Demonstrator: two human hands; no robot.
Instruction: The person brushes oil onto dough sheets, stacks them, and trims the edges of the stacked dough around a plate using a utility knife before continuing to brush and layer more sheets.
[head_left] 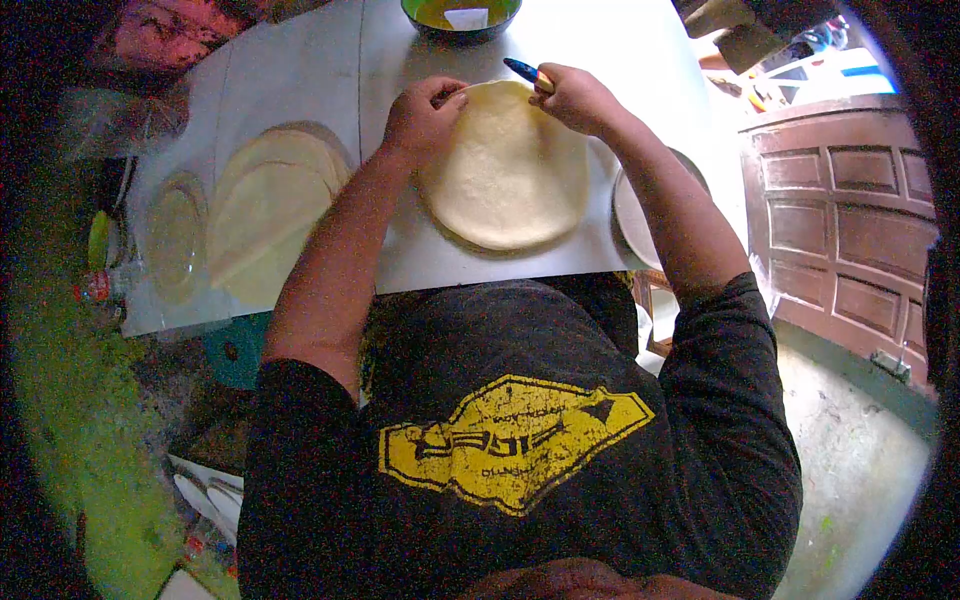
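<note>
A round, flat sheet of dough lies on the white table in front of me. My left hand is at its upper left edge, fingers bent together against the rim; what they pinch, if anything, is too small to make out. At the upper right edge my right hand is closed around a small tool with a dark blue handle, which points up and left. Above the dough stands a dark bowl with a green inside and a pale piece in it.
More flat dough rounds lie on the table at the left, beside a clear oval dish. A round pale container sits under my right forearm. At the right is a brown panelled door.
</note>
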